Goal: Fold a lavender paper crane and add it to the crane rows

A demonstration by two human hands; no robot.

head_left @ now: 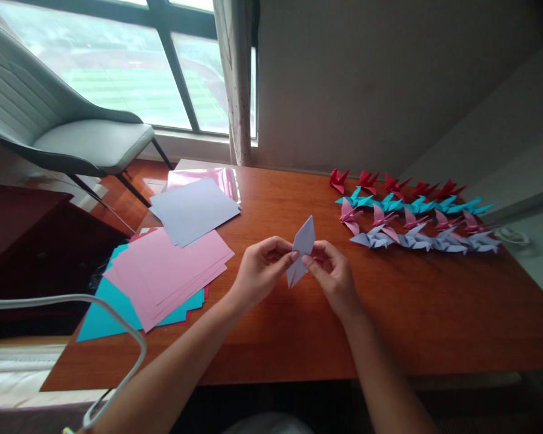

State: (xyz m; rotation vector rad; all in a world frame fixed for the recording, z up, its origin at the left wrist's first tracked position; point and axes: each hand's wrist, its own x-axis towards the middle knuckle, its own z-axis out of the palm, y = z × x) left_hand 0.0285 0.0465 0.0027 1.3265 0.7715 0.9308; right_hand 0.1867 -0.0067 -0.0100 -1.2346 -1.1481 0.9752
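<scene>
A pale lavender sheet folded into a narrow kite-like origami shape [304, 236] is held upright above the table, its lower end split into two points. My left hand [268, 260] pinches its left edge between thumb and fingers. On the opposite edge, my right hand [332, 270] has the same kind of pinch. Both thumbs lie on the near face; some fingertips are hidden behind the paper. To the right stand rows of finished paper cranes: red cranes [368, 179] at the back, then turquoise cranes [393, 204], pink cranes [382, 216] and lavender cranes [416, 238] in front.
Left of my hands lie pink sheets [176, 265] over turquoise sheets [111, 313], with lavender sheets [196, 208] behind. A white cable or tube [131, 328] curves across the lower left. Beyond the wooden table [271, 205] are a grey chair [95, 141] and a curtain [236, 78].
</scene>
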